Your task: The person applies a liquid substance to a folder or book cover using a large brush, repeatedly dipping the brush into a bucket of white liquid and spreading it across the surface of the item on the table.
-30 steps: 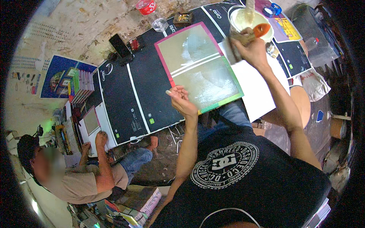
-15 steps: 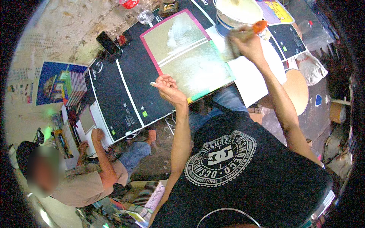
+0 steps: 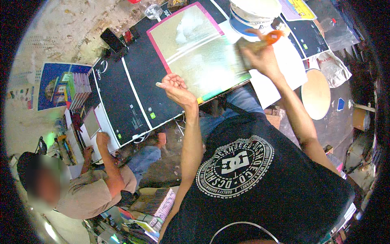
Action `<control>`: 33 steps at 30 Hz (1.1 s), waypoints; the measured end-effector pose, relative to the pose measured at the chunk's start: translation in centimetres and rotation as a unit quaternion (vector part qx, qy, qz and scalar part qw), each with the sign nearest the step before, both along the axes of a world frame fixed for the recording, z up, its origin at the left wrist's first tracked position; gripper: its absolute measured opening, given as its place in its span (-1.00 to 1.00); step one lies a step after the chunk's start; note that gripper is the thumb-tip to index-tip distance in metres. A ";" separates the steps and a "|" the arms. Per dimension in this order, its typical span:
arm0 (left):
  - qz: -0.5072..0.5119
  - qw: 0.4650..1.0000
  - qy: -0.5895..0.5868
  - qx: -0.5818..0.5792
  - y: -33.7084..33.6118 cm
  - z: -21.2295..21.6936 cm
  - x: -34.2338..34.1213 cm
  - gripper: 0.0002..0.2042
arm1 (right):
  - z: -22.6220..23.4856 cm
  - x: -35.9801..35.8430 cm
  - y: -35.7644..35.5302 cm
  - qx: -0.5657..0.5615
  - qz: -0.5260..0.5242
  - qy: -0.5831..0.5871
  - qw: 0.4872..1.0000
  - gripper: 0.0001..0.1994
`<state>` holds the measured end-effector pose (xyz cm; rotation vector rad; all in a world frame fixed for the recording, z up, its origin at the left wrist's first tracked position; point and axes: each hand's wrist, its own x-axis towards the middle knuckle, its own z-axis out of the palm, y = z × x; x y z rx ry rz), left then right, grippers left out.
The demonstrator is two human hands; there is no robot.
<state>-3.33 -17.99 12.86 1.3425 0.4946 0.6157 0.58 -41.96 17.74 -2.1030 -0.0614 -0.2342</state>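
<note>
My right hand (image 3: pixel 263 61) grips a wide brush with an orange handle (image 3: pixel 274 37). Its motion-blurred head is over the right edge of a large sheet (image 3: pixel 178 45) on the table. That sheet has greyish panels split by white strips, a pink border, and green and yellow along the near edge. A wet, milky film shines on its near panel, and a whiter smear lies on the far one. My left hand (image 3: pixel 177 88) is at the sheet's near left corner, fingers curled in and thumb sticking out, holding nothing visible. Whether it touches the sheet I cannot tell.
A white bucket (image 3: pixel 254 18) stands behind my right hand, with white paper (image 3: pixel 266 87) below it. A phone (image 3: pixel 112 40) and a clear bottle (image 3: pixel 152 11) lie at the far left. Another person (image 3: pixel 95 189) works at the table's left end. A round board (image 3: pixel 316 94) is at the right.
My right hand has drawn the brush nearer to me along the sheet's right side. My left hand keeps its place at the corner. The whole view has shifted slightly.
</note>
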 end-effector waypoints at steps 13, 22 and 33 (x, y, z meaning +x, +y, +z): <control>-0.006 1.000 -0.021 -0.014 0.0 0.0 0.0 -0.34 | 2.9 -3.9 1.6 -0.043 0.110 0.033 0.992 -0.69; -0.002 1.000 -0.029 -0.007 0.2 -0.3 -0.1 -0.32 | 7.7 -5.8 -2.8 -0.052 -0.030 0.079 0.995 -0.58; -0.008 1.000 -0.018 -0.024 0.2 -0.1 -0.1 -0.33 | 3.4 -3.5 1.0 -0.116 0.019 0.096 0.988 -0.59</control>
